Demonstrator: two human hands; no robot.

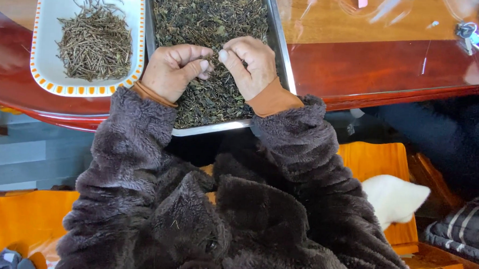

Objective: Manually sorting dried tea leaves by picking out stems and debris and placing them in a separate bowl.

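Over metal tray (278, 50) of dried tea leaves (207, 15) | left hand (173, 70), right hand (249, 65) curled, apparently pinching leaf bits | stems on white dish (51, 13) alongside, tabletop (372, 65).

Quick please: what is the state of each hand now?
Left hand: closed in a loose fist on the dried leaves.
Right hand: fingers pinched together over the leaves; anything held cannot be told.

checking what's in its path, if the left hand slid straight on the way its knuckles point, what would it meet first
Probably the right hand: the left hand points right across the metal tray of dried leaves, and their fingertips already nearly touch, though depth is unclear.
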